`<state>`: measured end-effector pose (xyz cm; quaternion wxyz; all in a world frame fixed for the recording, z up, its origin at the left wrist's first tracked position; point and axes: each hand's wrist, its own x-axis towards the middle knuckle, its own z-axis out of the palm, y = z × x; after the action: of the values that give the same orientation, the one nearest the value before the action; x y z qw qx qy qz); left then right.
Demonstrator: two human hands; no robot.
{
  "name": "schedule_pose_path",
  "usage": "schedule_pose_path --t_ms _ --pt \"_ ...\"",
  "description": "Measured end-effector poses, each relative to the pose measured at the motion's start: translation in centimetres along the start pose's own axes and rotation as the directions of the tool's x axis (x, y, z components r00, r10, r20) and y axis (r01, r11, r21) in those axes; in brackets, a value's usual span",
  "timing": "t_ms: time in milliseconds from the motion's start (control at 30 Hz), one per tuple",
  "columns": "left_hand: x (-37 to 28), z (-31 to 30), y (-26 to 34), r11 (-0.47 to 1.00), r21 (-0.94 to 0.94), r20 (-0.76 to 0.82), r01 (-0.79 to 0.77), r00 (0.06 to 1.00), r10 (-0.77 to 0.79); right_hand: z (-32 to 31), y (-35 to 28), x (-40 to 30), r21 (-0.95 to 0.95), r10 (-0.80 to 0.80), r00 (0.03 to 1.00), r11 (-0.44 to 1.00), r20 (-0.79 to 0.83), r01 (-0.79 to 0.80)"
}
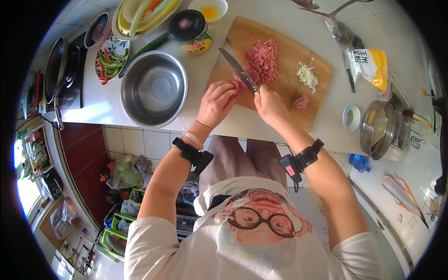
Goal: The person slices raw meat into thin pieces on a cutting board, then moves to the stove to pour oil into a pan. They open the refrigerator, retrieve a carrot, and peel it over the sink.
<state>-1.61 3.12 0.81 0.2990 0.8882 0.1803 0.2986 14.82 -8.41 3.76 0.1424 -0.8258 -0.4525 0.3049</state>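
My right hand [271, 105] is closed around the handle of a kitchen knife [238, 68], whose blade points up and to the left over raw meat. With bent fingers, my left hand [217, 103] grips a piece of raw meat [240, 85] beside the blade, on a wooden cutting board [290, 45]. Diced raw meat [262, 59] is heaped just beyond the knife. Chopped white pieces, perhaps garlic or onion [308, 76], form a small pile on the board's right part. A separate lump of meat [300, 101] lies nearer the board's front edge.
Left of the board stand a steel bowl [154, 89], a cucumber [150, 48], a lidded jar [190, 31] and a plate of cut peppers [112, 63]. A bowl with egg [210, 10] is behind. At right are a sheathed knife [350, 75], a small bowl [351, 119] and a steel pan [378, 129].
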Motion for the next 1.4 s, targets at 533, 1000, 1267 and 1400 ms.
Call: schedule_pose_path --t_ms 533,1000,1267,1400 --pt "-0.5 1.0 -1.2 0.999 -0.006 0.015 -0.045 0.999 0.045 0.5 -2.2 0.2 -0.175 -0.049 0.997 0.983 0.057 0.058" --pt "-0.4 0.1 -1.9 0.996 -0.005 0.122 -0.094 0.988 0.094 1.0 -2.8 0.7 -0.131 0.049 0.996 0.991 0.081 -0.038" --pt "-0.6 0.4 -2.3 0.993 0.030 0.142 -0.114 0.984 0.108 0.0 -1.6 -1.1 -0.225 0.018 0.985 0.974 0.173 0.022" --pt "-0.9 0.2 -2.4 0.994 0.001 0.121 -0.113 0.986 0.112 1.7 -3.2 0.5 -0.163 0.096 0.989 0.984 0.116 -0.076"
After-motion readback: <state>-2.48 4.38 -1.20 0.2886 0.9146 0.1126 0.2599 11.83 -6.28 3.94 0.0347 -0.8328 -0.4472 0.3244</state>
